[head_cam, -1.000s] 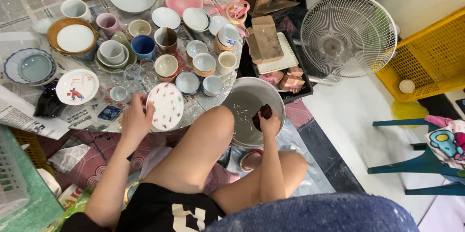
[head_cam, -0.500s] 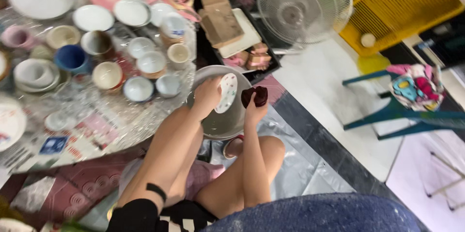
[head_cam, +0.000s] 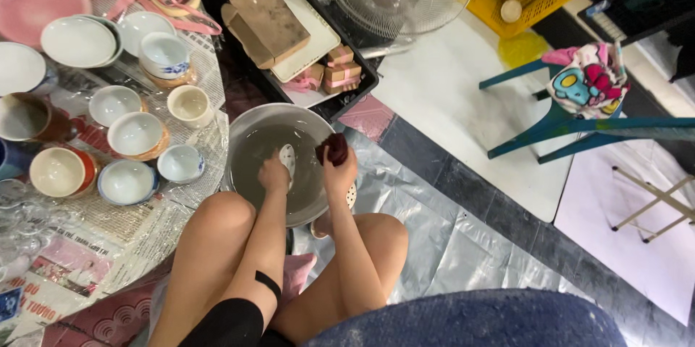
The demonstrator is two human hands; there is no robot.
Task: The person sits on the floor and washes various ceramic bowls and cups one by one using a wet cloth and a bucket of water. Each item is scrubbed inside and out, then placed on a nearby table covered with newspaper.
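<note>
The scene is lit evenly by soft, moderately bright indoor light, and only faint shadows are cast under the teal plastic chair (head_cam: 579, 126). Mild glare is seen on the crinkled clear plastic sheet (head_cam: 449, 245) and on the round grey metal basin (head_cam: 250, 133). Details are slightly softened by motion blur. The blue fabric (head_cam: 478, 322) at the bottom edge is rendered out of focus.

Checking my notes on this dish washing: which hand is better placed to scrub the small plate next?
Probably the right hand: it grips the dark sponge just beside the small plate, which the left hand holds on edge inside the metal basin.
</note>
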